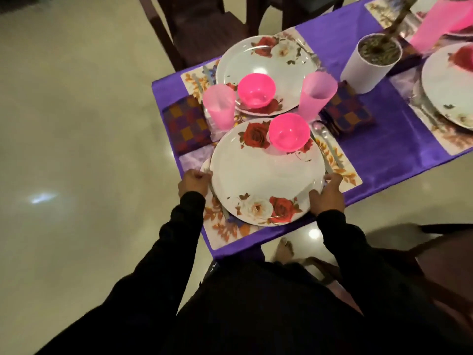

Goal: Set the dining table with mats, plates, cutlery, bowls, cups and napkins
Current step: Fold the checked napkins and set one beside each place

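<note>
Both black-sleeved arms reach forward over the bench (399,139). The left hand (193,184) and right hand (328,194) grip opposite rims of the near rose-patterned plate (258,185), which sits on its floral mat (343,170) carrying 1 pink bowl (288,133).

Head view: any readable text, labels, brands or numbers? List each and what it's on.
None readable.
Near plate, far plate: rose prints only, no lettering.
Pink cups, pink bowls: plain.
Checked napkins, floral mats, white pot: no text.
</note>
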